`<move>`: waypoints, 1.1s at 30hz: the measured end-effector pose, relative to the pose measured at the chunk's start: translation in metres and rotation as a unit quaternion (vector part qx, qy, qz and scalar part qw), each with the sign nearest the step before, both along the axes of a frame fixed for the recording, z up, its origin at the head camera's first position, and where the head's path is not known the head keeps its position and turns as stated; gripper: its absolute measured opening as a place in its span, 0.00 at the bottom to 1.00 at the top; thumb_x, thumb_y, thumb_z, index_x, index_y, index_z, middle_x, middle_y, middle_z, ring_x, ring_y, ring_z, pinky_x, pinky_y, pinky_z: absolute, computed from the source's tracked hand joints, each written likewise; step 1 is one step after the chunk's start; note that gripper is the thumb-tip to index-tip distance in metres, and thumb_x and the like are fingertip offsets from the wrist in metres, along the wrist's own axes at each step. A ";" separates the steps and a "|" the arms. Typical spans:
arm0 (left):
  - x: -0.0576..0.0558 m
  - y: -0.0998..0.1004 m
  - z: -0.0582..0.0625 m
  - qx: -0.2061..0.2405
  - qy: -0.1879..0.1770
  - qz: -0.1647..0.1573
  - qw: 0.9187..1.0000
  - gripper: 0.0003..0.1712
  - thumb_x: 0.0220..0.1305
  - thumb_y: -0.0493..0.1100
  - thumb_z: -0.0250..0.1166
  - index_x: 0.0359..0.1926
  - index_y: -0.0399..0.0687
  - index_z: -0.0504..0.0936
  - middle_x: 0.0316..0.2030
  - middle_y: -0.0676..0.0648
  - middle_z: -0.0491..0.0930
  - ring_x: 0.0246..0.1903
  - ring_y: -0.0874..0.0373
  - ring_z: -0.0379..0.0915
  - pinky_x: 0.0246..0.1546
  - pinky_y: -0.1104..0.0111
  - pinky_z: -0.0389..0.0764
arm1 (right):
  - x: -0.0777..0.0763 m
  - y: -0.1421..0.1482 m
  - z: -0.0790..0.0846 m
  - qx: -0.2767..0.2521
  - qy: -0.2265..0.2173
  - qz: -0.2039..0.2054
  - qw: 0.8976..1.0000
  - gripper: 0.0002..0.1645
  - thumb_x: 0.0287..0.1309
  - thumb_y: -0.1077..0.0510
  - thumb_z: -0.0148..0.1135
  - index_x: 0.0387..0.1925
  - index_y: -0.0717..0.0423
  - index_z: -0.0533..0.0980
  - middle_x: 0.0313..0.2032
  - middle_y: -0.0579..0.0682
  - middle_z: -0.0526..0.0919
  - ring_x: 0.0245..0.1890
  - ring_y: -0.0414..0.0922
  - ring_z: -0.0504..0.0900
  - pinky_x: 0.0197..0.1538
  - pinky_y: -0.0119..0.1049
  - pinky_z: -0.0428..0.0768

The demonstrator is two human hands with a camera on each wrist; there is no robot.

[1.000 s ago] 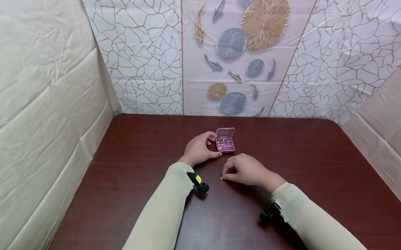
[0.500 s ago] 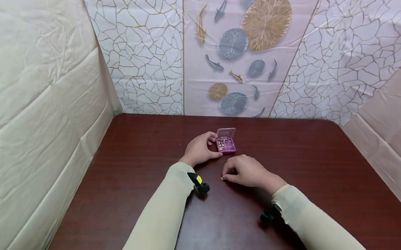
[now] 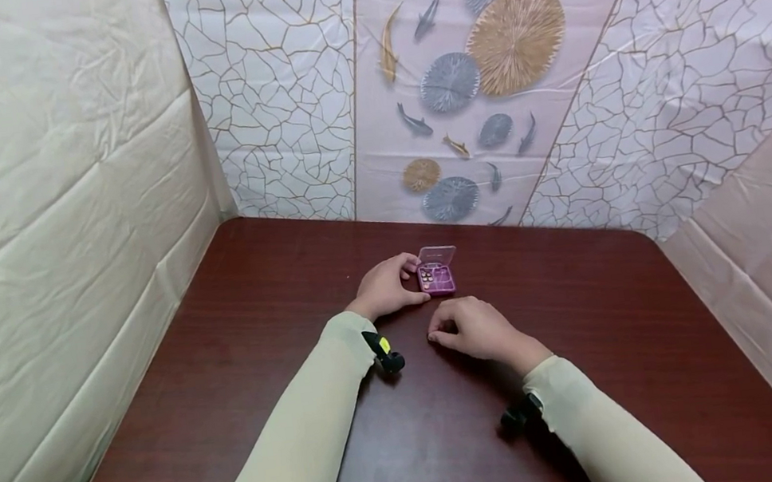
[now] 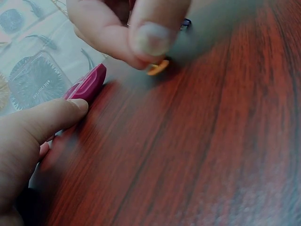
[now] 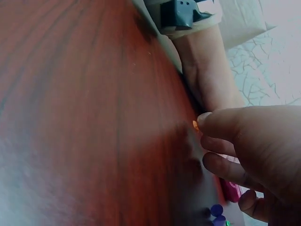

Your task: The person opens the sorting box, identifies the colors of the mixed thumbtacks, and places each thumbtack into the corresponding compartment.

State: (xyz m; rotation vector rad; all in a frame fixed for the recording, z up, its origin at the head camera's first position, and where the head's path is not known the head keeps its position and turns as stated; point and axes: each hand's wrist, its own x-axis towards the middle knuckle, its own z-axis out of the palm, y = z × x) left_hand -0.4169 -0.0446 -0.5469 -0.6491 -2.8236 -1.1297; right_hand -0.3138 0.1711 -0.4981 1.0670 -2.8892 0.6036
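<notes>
In the head view, a small magenta compartment case (image 3: 437, 280) stands on the table with its clear lid raised. Several tiny pieces lie in its left compartments. My left hand (image 3: 383, 286) grips the case from the left, thumb (image 4: 70, 110) at the near edge and fingers toward the back. Nearer to me and slightly right, my right hand (image 3: 472, 329) is low over the table. Its thumb and a finger pinch a small orange piece (image 4: 158, 68), also visible as an orange speck (image 5: 195, 125) in the right wrist view. The piece's exact kind is unclear.
Small blue-purple round things (image 5: 217, 213) show beyond my right fingers in the right wrist view. The dark red wooden table (image 3: 620, 325) ends at a patterned back cloth (image 3: 285, 125). Pale cloth walls flank both sides.
The orange piece at my right fingertips showed in the earlier head frames and is now hidden there. Both hands and the case stay nearly in place; the view shifts slightly.
</notes>
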 end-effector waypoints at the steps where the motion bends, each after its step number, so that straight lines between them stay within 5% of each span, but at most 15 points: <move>1: -0.001 0.000 -0.001 0.000 0.002 0.001 1.000 0.39 0.57 0.61 0.85 0.65 0.60 0.80 0.53 0.59 0.83 0.53 0.64 0.78 0.55 0.63 0.79 | -0.001 0.001 0.000 -0.005 0.003 -0.008 1.000 0.07 0.68 0.54 0.78 0.34 0.37 0.88 0.33 0.29 0.85 0.36 0.36 0.85 0.45 0.44 0.85; 13: -0.001 -0.001 0.000 0.006 -0.009 0.000 1.000 0.39 0.57 0.61 0.85 0.66 0.60 0.79 0.54 0.59 0.82 0.53 0.63 0.78 0.57 0.61 0.79 | -0.042 0.008 0.001 -0.035 0.018 -0.165 0.986 0.06 0.72 0.52 0.75 0.38 0.48 0.89 0.37 0.44 0.89 0.33 0.44 0.83 0.41 0.48 0.82; 22: 0.000 -0.001 0.001 0.005 -0.004 -0.002 1.000 0.39 0.57 0.61 0.85 0.66 0.61 0.80 0.53 0.59 0.83 0.53 0.64 0.79 0.56 0.63 0.79 | -0.068 0.002 -0.002 -0.030 0.014 -0.186 0.982 0.06 0.74 0.53 0.73 0.42 0.50 0.90 0.36 0.45 0.88 0.30 0.45 0.80 0.36 0.46 0.79; 33: -0.002 -0.003 0.000 0.004 -0.004 -0.003 1.000 0.38 0.57 0.62 0.85 0.65 0.61 0.80 0.52 0.60 0.83 0.52 0.65 0.78 0.56 0.63 0.79 | -0.076 -0.008 -0.001 -0.003 0.023 -0.214 0.977 0.06 0.71 0.51 0.76 0.39 0.48 0.92 0.30 0.44 0.89 0.29 0.46 0.83 0.34 0.48 0.81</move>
